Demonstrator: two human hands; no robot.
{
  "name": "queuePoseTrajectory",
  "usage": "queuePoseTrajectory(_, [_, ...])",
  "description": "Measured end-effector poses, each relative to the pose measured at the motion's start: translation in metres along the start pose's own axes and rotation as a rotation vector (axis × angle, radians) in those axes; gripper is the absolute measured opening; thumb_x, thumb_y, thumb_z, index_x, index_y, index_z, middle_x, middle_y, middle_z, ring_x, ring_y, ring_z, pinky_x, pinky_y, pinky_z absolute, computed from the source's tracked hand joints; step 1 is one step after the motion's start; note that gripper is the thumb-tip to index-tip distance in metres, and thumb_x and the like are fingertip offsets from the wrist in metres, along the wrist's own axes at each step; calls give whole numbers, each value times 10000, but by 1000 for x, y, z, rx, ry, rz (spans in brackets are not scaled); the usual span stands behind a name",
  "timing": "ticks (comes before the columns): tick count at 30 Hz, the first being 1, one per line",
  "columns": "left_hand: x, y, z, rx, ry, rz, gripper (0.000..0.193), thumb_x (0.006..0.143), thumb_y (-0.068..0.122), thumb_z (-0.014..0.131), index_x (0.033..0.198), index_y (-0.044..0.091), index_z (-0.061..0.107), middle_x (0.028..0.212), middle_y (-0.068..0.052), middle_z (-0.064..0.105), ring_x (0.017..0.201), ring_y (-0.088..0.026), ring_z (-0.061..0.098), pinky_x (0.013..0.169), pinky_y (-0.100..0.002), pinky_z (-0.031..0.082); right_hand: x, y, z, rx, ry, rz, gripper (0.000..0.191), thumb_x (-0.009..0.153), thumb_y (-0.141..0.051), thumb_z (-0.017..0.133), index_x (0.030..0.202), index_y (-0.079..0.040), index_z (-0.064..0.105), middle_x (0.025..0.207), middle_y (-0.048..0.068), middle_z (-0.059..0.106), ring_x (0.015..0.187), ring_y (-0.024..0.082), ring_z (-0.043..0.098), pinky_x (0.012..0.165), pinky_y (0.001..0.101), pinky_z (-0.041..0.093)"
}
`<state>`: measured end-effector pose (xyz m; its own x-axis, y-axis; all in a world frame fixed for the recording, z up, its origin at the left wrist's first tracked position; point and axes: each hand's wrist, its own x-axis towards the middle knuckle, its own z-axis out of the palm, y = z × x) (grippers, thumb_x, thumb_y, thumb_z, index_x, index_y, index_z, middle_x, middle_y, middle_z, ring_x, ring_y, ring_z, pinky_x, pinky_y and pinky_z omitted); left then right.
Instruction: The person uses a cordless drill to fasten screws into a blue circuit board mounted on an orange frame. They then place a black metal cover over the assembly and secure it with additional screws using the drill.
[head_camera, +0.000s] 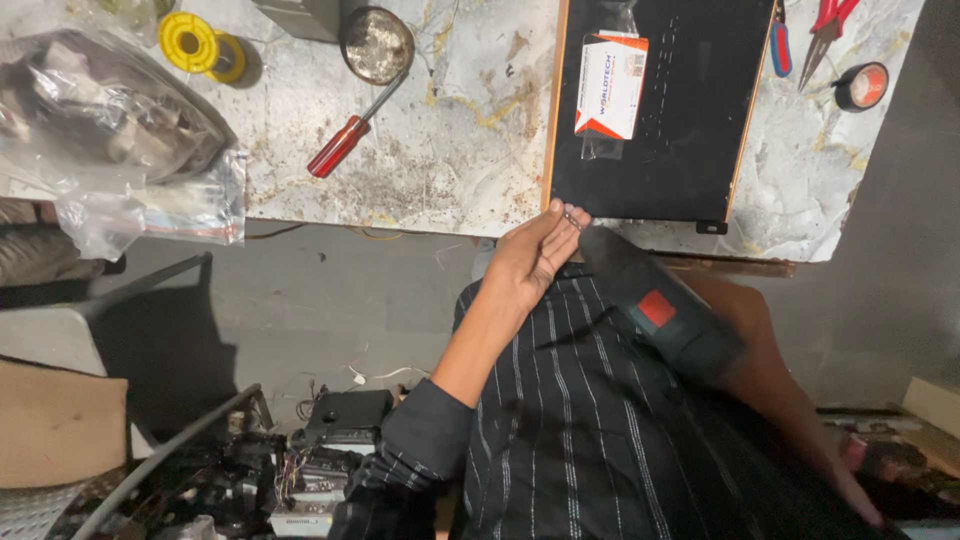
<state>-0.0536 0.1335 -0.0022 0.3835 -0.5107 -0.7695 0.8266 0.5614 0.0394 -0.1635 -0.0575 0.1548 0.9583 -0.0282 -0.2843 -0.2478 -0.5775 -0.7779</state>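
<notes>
Here the left hand (527, 262) reaches up to the tip of a dark power drill (655, 315), its fingers (556, 222) pinched together on a small metal bit (573, 217) at the drill's nose, just at the table (450, 150) edge; the right hand (745, 345) is wrapped around the drill's body, fingers closed on it; above lie a black board (690, 150), a red-handled screwdriver (345, 143), and a yellow spool (190, 42).
</notes>
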Motion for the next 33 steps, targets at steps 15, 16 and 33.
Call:
queuePoseTrajectory(15, [4, 1, 8, 74, -64, 136, 346, 931, -68, 417, 1210, -164, 599, 1179, -254, 700, 1036, -278, 725, 942, -358, 597, 28, 5, -8, -63, -86, 165, 342, 799, -213, 776, 1075, -21, 719, 841, 126, 758, 737, 198, 698, 728, 350, 554])
queuePoseTrajectory(16, [3, 0, 8, 76, -57, 133, 350, 929, -67, 418, 1214, -160, 598, 1182, -251, 701, 1038, -276, 721, 940, -356, 594, 29, 5, -9, -69, -96, 160, 361, 779, -212, 776, 1077, -17, 717, 832, 123, 755, 731, 189, 694, 722, 348, 552])
queuePoseTrajectory(33, [-7, 2, -6, 1149, 339, 726, 353, 845, 301, 817, 819, -25, 686, 639, -136, 707, 577, -155, 676, 557, -263, 521, 77, -17, -39, -202, -250, 226, 331, 680, -185, 869, 922, -3, 734, 756, 90, 751, 680, 151, 683, 640, 343, 550])
